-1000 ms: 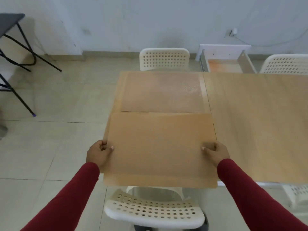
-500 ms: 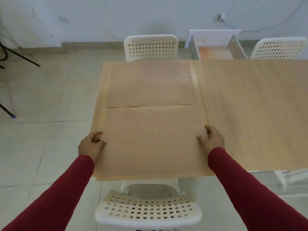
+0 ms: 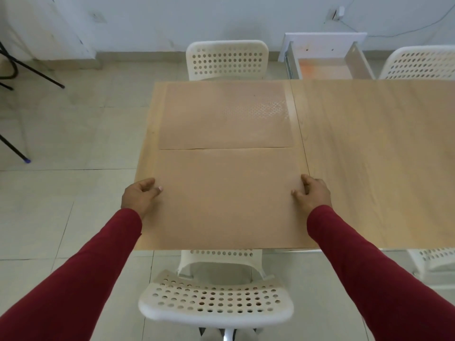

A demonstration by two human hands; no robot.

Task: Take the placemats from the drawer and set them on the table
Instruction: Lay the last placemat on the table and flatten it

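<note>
Two tan placemats lie on the left end of the light wooden table [image 3: 369, 148]. The far placemat [image 3: 226, 114] lies flat near the table's back edge. The near placemat [image 3: 226, 198] lies just in front of it, their long edges touching. My left hand [image 3: 140, 198] holds the near placemat's left edge, thumb on top and fingers curled. My right hand [image 3: 312, 193] holds its right edge the same way. An open white drawer [image 3: 325, 57] shows beyond the table's far side, its orange-tinted bottom bare.
A white perforated chair [image 3: 216, 301] stands right in front of me at the table's near edge. Another white chair [image 3: 226, 60] faces it across the table, a third [image 3: 418, 62] at the back right. Black folding legs [image 3: 14, 65] stand on the tiled floor at left.
The near placemat has moved forward and down onto the table, its front edge now level with the table's near edge. Both hands went with it, still at its side edges.
</note>
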